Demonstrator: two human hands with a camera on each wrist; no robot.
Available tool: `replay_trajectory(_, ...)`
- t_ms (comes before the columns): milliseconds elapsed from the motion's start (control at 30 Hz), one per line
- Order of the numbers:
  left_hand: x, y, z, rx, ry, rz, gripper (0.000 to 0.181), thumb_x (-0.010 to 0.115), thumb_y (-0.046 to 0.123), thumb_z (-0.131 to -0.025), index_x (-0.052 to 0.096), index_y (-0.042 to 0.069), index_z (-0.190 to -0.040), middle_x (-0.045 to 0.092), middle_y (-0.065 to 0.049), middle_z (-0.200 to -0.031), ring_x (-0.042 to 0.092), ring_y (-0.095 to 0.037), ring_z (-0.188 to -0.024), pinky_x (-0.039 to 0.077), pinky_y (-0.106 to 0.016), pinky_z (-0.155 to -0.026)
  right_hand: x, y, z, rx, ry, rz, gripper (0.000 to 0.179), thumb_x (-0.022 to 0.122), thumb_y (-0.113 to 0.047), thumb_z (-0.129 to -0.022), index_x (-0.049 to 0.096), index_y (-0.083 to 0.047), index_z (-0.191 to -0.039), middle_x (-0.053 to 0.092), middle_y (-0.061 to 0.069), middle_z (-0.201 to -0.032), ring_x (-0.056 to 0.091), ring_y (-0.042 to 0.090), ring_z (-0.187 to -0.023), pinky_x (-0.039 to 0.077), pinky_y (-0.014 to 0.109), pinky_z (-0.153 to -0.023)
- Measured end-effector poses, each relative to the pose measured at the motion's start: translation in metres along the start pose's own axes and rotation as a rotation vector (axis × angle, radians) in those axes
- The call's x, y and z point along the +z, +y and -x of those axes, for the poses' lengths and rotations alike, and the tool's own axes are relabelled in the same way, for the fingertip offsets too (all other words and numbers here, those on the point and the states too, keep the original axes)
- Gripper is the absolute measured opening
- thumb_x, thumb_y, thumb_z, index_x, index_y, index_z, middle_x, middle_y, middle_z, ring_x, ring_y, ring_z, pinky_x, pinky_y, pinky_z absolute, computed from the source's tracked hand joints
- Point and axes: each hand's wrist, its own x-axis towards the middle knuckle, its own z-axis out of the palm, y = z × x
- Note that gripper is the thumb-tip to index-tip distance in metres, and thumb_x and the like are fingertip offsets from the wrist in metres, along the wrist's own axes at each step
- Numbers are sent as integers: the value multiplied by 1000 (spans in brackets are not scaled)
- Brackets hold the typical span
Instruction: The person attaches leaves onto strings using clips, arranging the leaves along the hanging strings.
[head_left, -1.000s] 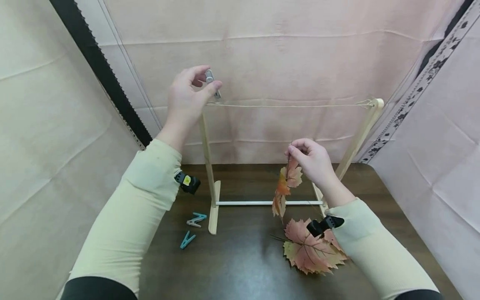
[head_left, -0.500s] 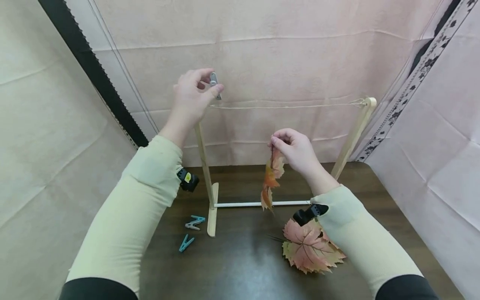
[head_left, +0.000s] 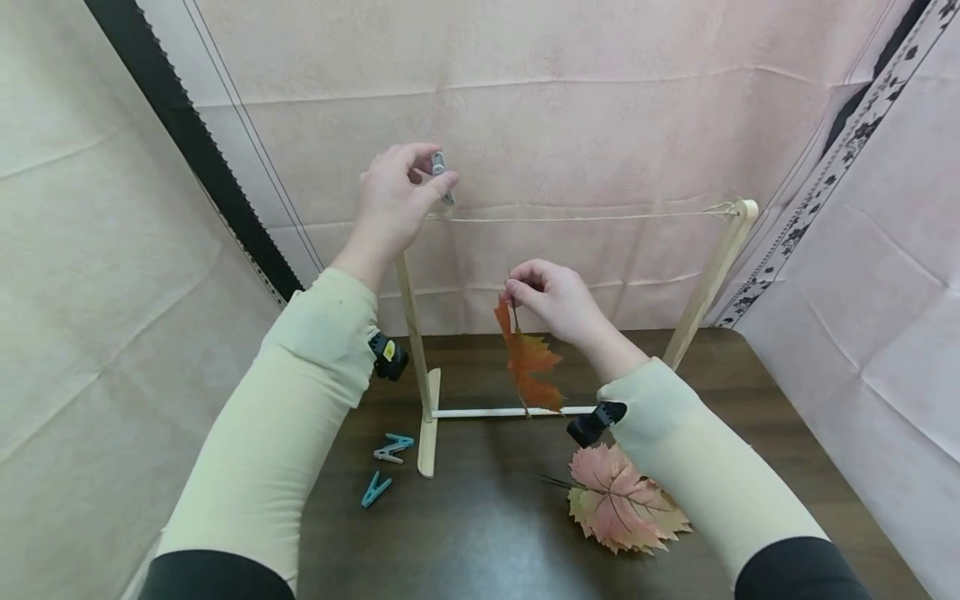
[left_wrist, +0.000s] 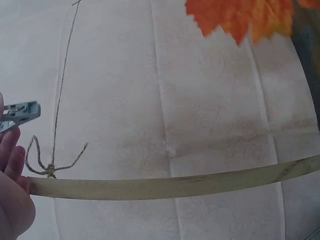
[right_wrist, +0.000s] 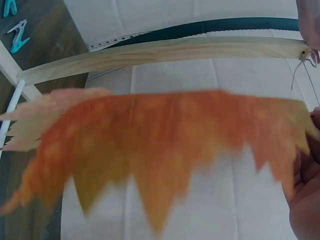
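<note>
My left hand [head_left: 399, 193] pinches a grey clothespin [head_left: 442, 177] between thumb and fingers, just above the left end of a string [head_left: 570, 219] strung across a wooden frame. In the left wrist view the clothespin [left_wrist: 22, 112] is near the knotted string end. Lower and to the right, my right hand [head_left: 555, 302] pinches an orange artificial leaf [head_left: 531, 357] by its stem, and the leaf hangs down below the string. The right wrist view shows the leaf [right_wrist: 150, 135] large, slightly blurred, with a paler pinkish part behind it.
The wooden frame has a left post [head_left: 412, 325], a right post [head_left: 708, 287] and a white bottom rod [head_left: 480, 412]. Left of it on the dark table [head_left: 465, 533] lie blue and grey clothespins [head_left: 375, 489]. Pinkish leaves [head_left: 621, 504] lie under the right forearm.
My right hand has carried the leaf leftward and slightly up, and the leaf has turned to show its orange face. The left hand has shifted a little right and down with the clothespin.
</note>
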Motion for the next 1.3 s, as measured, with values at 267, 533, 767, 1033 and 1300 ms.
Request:
replay_trajectory(267, 1, -3, -2, 12, -48, -98, 44, 55, 49, -78, 57, 18, -110, 58, 7, -92, 44, -9, -92, 16, -33, -88, 10, -8, -7, -25, -15, 28, 13, 53, -23, -87, 58, -12, -90, 62, 0, -80, 56, 10, -73, 44, 27, -70)
replay_trajectory(533, -2, -4, -3, 8, -62, -171, 38, 51, 52, -79, 61, 21, -97, 60, 10, -85, 42, -11, -89, 10, -37, -87, 21, -16, -21, -43, -2, 74, 12, 52, -24, -87, 58, -13, -88, 60, -4, -77, 53, 8, -72, 43, 26, -65)
replay_trajectory(767, -4, -5, -4, 6, -69, -199, 38, 49, 53, -80, 63, 22, -97, 60, 10, -86, 41, -11, -92, 10, -37, -87, 28, -22, -31, -32, 7, 85, 12, 51, -24, -88, 57, -14, -88, 59, -5, -76, 53, 8, -72, 43, 26, -66)
replay_trajectory(1033, -3, 0, -4, -2, -97, -236, 34, 51, 50, -80, 63, 21, -95, 62, 10, -87, 41, -12, -95, 10, -39, -86, 32, -23, -40, -24, 27, 139, 13, 48, -21, -89, 58, -13, -88, 62, 2, -80, 53, 9, -69, 43, 25, -63)
replay_trajectory(1300, 3, 6, -7, 22, -116, -254, 31, 53, 49, -80, 63, 22, -91, 61, 12, -83, 40, -12, -96, 10, -38, -84, 32, -24, -45, 10, 53, 184, 16, 46, -22, -89, 59, -13, -90, 61, -3, -80, 52, 7, -69, 43, 24, -63)
